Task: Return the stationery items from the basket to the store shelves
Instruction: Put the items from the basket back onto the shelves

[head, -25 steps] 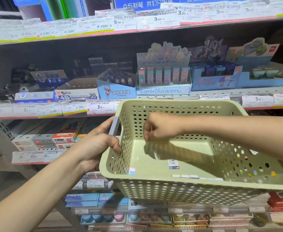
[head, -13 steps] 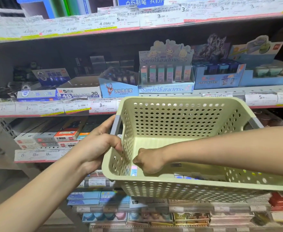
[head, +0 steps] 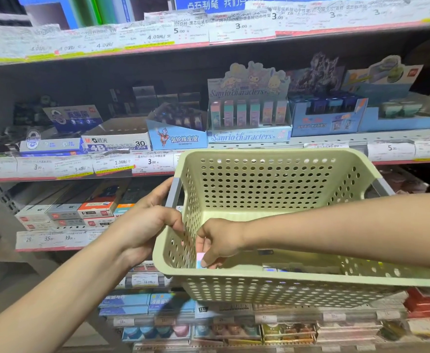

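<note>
A pale green perforated basket (head: 272,194) hangs in front of the store shelves. My left hand (head: 145,225) grips its left rim beside the grey handle. My right hand (head: 220,242) reaches down into the near left corner and pinches a small pink and blue item (head: 200,259) against the basket wall. A few more small items (head: 275,269) lie on the basket floor, half hidden behind the near rim.
Shelves (head: 209,47) fill the view. A Sanrio display box (head: 249,115), a blue eraser box (head: 175,137) and an M&G eraser box (head: 117,142) stand just above the basket. Boxed stock (head: 81,212) lies lower left, more packs (head: 209,329) below.
My right hand went from above the basket floor down into the near left corner and closed on the pink and blue item. The left hand kept its grip on the rim.
</note>
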Motion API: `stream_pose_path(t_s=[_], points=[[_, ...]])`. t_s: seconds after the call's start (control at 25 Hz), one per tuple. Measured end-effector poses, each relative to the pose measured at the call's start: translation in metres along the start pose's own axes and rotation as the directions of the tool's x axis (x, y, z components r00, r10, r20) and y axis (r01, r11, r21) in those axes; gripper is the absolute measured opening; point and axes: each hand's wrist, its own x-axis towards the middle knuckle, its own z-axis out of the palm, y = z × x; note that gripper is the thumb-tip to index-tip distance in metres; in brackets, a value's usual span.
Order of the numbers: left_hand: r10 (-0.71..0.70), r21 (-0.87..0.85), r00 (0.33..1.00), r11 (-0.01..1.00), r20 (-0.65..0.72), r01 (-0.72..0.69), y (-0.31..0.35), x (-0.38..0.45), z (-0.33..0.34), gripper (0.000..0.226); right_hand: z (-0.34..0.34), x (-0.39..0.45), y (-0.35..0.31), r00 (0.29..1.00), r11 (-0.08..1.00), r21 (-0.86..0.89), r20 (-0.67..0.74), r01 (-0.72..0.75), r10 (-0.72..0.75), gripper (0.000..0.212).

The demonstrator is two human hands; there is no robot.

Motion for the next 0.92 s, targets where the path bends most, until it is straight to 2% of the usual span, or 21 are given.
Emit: stream_pose_path(t_s=[0.28,0.44,0.64,0.84,0.92], points=[[-0.019,0.008,1.000,1.000,0.002,0.019,0.002,0.000,-0.003,0.082,-0.038,-0.028,-0.016,0.970,0.989,0.009,-0.196,0.149,-0.145,0.014],[-0.024,-0.018,1.000,1.000,0.004,0.025,0.002,-0.001,-0.004,0.082,-0.072,-0.057,-0.024,0.887,0.962,-0.027,-0.380,0.271,-0.261,0.014],[-0.030,-0.007,1.000,1.000,-0.002,0.030,-0.001,0.001,-0.008,0.084,-0.105,-0.083,-0.028,0.696,0.923,-0.141,-0.618,0.358,-0.365,0.014],[-0.042,0.001,0.999,0.999,0.009,0.042,-0.002,-0.001,-0.010,0.085,-0.156,-0.095,-0.022,0.377,0.885,-0.297,-0.822,0.358,-0.428,0.016],[-0.044,0.006,0.999,0.999,0.013,0.044,-0.002,-0.001,-0.010,0.084,-0.177,-0.092,-0.013,0.280,0.894,-0.349,-0.861,0.281,-0.424,0.018]])
